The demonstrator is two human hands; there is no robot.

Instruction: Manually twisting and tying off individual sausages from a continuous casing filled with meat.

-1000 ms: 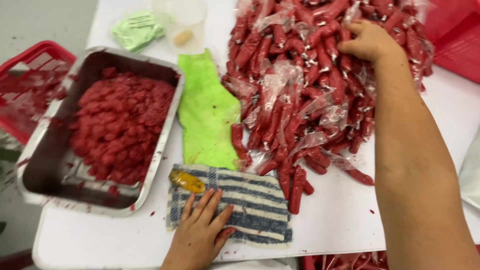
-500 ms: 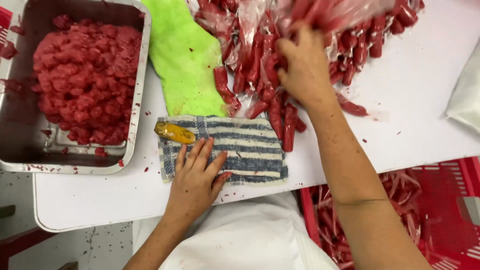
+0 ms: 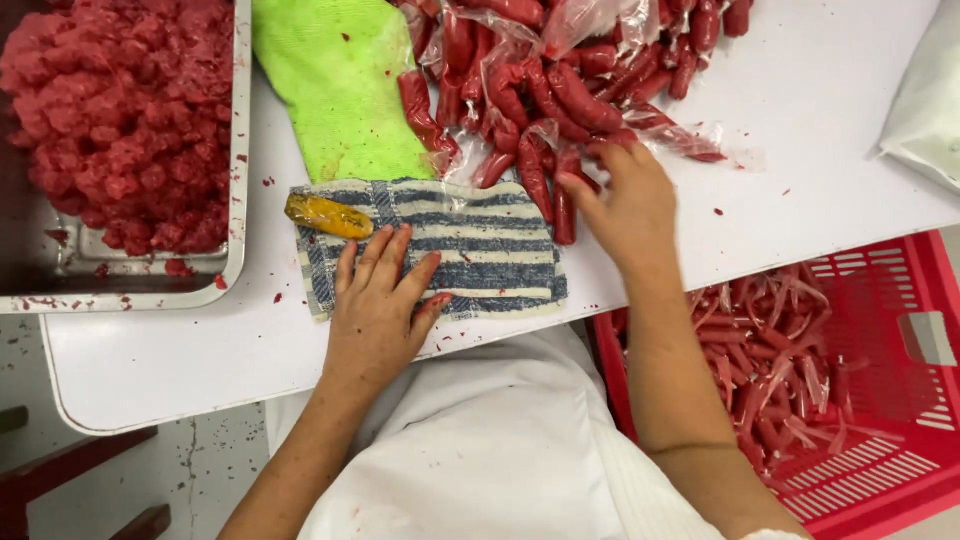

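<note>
My left hand (image 3: 378, 302) lies flat, fingers apart, on a blue-and-white striped cloth (image 3: 480, 262) at the table's front edge. A small yellow-handled tool (image 3: 328, 215) rests on the cloth's left end, just beyond my fingertips. My right hand (image 3: 625, 205) is at the cloth's right end, fingers closed around red sausages (image 3: 560, 195) at the near edge of a big heap of sausages in clear wrappers (image 3: 560, 70). A bright green cloth (image 3: 335, 85) lies left of the heap.
A steel tray (image 3: 238, 200) at the left holds a mound of red minced meat (image 3: 120, 115). A red plastic crate (image 3: 890, 400) with empty red casings stands below the table at the right. A white bag (image 3: 925, 100) lies at the right edge.
My right hand has pulled back from the far part of the sausage heap to its near edge by the striped cloth, dragging sausages along. The left hand stayed on the cloth. The view tilted down.
</note>
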